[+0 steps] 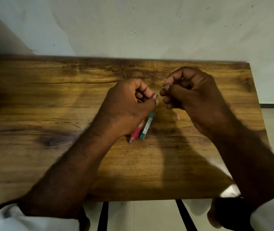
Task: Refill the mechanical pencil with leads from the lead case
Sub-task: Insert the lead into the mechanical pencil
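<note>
Pale wall [133, 22], scuffed and speckled, beyond the far edge of the table. Wooden table [41, 105], dark grain and knots, carries the lead case near its middle. All places below are taken from that case.

Two bare forearms come in from the near side, one to the left of the case and one to the right, white sleeves [7, 219] at the bottom corners. Black bars [103, 215] show below the table's near edge, nearer the person than the case.

Left hand [126, 104]: just above and left of the case, fingers curled in a fist round the mechanical pencil. The heel of the hand covers the case's far end.

Right hand [193, 94]: beyond the case and to its right, lifted, not touching it. Fingers curled; thumb and forefinger pinch a small greyish piece [165, 88]. Too small to tell what it is. Its fingertips face the left hand's across a narrow gap.

Lead case [147, 126]: teal, slim, pale label along its face. It appears to lie flat on the wood, slanted, near end toward the person.

Mechanical pencil [135, 133]: pink, just left of the case and roughly parallel to it. Its tip points toward the person, level with the case's near end. Its upper end pokes out of the fist beyond the case, close to the right hand's fingertips.

Pale speck [177, 116] on the wood right of the case; blurred, unidentified.
</note>
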